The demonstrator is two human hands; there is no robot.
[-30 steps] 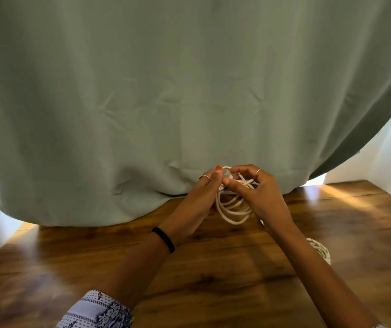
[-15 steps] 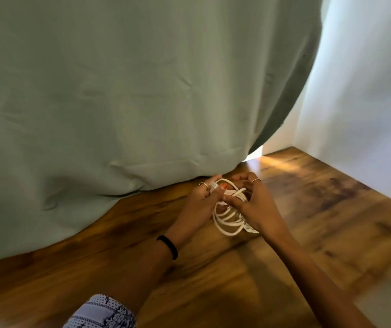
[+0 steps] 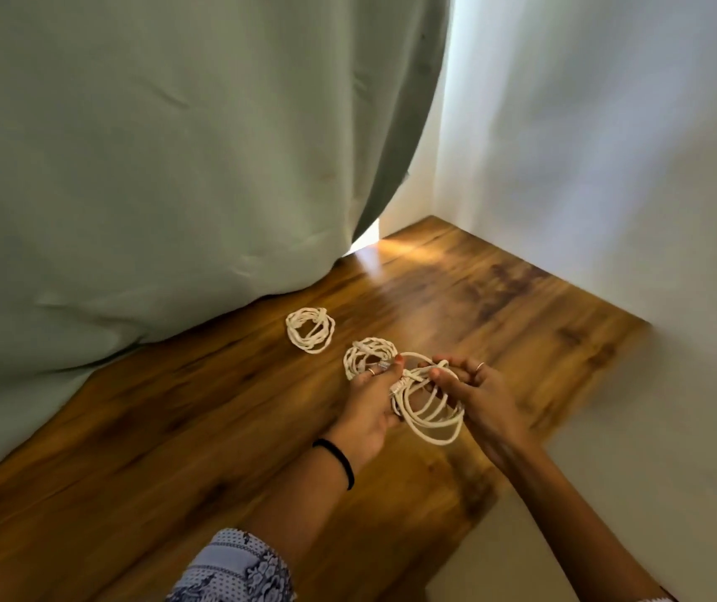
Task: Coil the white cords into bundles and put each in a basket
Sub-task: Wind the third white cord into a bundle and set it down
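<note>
Both hands hold one coiled white cord (image 3: pixel 432 417) above the wooden table (image 3: pixel 174 427). My left hand (image 3: pixel 371 406) pinches the coil's top left with thumb and fingers. My right hand (image 3: pixel 482 397) pinches the cord's wrapped part from the right, and the loops hang down between the hands. Two more coiled white bundles lie on the table: one (image 3: pixel 309 330) further back near the curtain, the other (image 3: pixel 367 356) just behind my left hand, partly hidden by its fingers. No basket is in view.
A pale green curtain (image 3: pixel 174 145) hangs along the back of the table and drapes onto it. White walls (image 3: pixel 608 145) stand at the right. The table's right edge (image 3: pixel 565 423) runs just beside my right hand.
The view has swung right and down, which brings two coiled bundles on the table and the table's right edge into sight. Both hands keep hold of the cord coil.
</note>
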